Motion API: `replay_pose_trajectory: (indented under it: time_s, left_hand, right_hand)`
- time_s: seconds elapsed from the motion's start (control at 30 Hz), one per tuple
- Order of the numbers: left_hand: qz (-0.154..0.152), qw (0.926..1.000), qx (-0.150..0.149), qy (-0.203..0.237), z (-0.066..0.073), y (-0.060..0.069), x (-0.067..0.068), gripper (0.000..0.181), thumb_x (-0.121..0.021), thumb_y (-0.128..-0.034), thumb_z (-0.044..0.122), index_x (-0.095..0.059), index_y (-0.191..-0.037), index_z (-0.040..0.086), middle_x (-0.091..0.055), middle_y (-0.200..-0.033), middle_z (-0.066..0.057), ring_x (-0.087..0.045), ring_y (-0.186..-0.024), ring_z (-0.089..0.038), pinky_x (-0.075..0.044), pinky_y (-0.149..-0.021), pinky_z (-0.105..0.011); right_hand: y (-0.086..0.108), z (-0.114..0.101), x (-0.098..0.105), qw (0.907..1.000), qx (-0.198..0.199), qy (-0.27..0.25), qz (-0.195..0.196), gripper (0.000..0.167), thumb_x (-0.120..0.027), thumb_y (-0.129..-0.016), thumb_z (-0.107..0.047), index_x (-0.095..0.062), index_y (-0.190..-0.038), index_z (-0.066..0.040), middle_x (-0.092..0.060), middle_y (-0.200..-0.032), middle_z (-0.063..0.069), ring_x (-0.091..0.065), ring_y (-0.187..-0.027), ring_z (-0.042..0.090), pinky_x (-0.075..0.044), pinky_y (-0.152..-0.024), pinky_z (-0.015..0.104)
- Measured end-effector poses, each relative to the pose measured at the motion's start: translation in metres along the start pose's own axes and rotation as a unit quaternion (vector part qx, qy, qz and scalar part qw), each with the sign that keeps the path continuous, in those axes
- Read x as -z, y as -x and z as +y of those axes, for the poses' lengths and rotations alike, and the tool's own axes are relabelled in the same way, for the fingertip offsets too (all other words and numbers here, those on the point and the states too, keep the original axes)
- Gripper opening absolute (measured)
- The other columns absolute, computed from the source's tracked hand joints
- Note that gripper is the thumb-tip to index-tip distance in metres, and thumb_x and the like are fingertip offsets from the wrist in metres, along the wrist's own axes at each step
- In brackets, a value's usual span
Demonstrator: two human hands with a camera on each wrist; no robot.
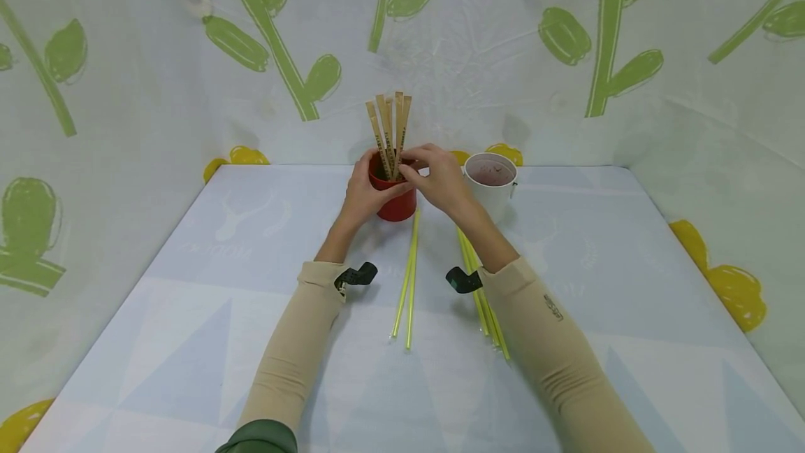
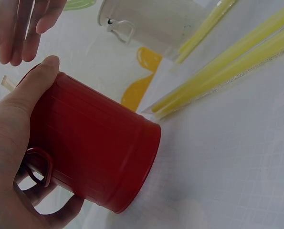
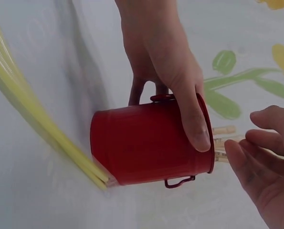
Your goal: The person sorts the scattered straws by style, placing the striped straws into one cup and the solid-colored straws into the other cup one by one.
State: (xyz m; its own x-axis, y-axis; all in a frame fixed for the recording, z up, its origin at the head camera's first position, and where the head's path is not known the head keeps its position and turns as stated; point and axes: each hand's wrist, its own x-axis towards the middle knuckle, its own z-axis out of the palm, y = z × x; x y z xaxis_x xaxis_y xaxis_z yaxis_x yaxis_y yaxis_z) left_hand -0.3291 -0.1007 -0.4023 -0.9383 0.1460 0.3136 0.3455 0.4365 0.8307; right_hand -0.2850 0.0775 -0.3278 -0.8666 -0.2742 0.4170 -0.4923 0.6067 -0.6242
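My left hand grips a small red metal bucket with small side handles, its thumb along the rim. Inside the bucket stand several slim brown paper-wrapped sticks with dark print, fanned out at the top. By the bucket's mouth is my right hand, close beside the sticks. Its fingers are loosely extended, and I see nothing held in them. In the right wrist view, the sticks' far ends are partly hidden behind those fingers. The bucket's base is at or near the table; exact contact is unclear.
A white bucket stands right of the red one. Two thin yellow sticks in clear wrappers lie in front of the red bucket. Several more yellow sticks lie partly under my right forearm. A leaf-patterned curtain hangs behind the table.
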Motion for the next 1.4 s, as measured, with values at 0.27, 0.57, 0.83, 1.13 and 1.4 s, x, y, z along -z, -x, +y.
replay_pose_trajectory:
  time_s: [0.27, 0.57, 0.83, 1.13, 1.4]
  left_hand:
    - [0.000, 1.0000, 0.001, 0.007, -0.001, 0.000, 0.000, 0.088, -0.079, -0.0767, 0.052, -0.033, -0.147, 0.026, -0.044, -0.142, -0.001, -0.045, -0.130, -0.015, -0.048, -0.105, -0.041]
    - [0.000, 1.0000, 0.004, 0.005, 0.000, 0.001, 0.000, 0.089, -0.080, -0.0775, 0.048, -0.031, -0.148, 0.025, -0.043, -0.144, -0.002, -0.044, -0.132, -0.016, -0.048, -0.105, -0.041]
    - [-0.003, 0.9999, 0.006, 0.010, 0.002, 0.002, 0.001, 0.089, -0.080, -0.0776, 0.047, -0.031, -0.148, 0.024, -0.044, -0.143, -0.002, -0.045, -0.131, -0.017, -0.047, -0.106, -0.042]
    - [-0.010, 0.9999, 0.009, -0.007, 0.004, 0.001, 0.003, 0.090, -0.079, -0.0764, 0.053, -0.032, -0.148, 0.023, -0.044, -0.143, -0.003, -0.045, -0.131, -0.018, -0.048, -0.105, -0.044]
    - [-0.019, 0.9993, 0.018, -0.026, 0.009, 0.002, 0.005, 0.096, -0.077, -0.0768, 0.056, -0.027, -0.151, 0.022, -0.039, -0.145, -0.006, -0.042, -0.133, -0.021, -0.048, -0.105, -0.046]
  right_hand:
    - [0.008, 0.008, 0.005, 1.0000, -0.007, -0.006, 0.004, 0.034, -0.065, -0.095, -0.023, -0.067, -0.124, -0.005, -0.065, -0.123, 0.012, -0.067, -0.107, 0.025, -0.059, -0.085, 0.037]
    - [0.017, 0.018, 0.016, 0.9996, -0.018, -0.012, 0.019, 0.036, -0.067, -0.094, -0.024, -0.066, -0.126, -0.010, -0.064, -0.126, 0.009, -0.063, -0.113, 0.022, -0.059, -0.087, 0.035]
    - [0.025, 0.024, 0.023, 0.9992, -0.017, -0.021, 0.030, 0.038, -0.068, -0.093, -0.022, -0.063, -0.128, -0.009, -0.063, -0.127, 0.010, -0.062, -0.115, 0.025, -0.058, -0.088, 0.039]
    - [0.025, 0.032, 0.031, 0.9993, -0.014, -0.018, 0.029, 0.043, -0.070, -0.091, -0.025, -0.062, -0.130, -0.009, -0.062, -0.129, 0.010, -0.061, -0.117, 0.025, -0.057, -0.091, 0.042]
    - [0.024, 0.041, 0.041, 0.9990, -0.010, 0.030, 0.030, 0.050, -0.075, -0.087, -0.029, -0.061, -0.131, -0.011, -0.064, -0.129, 0.010, -0.056, -0.122, 0.026, -0.050, -0.102, 0.044]
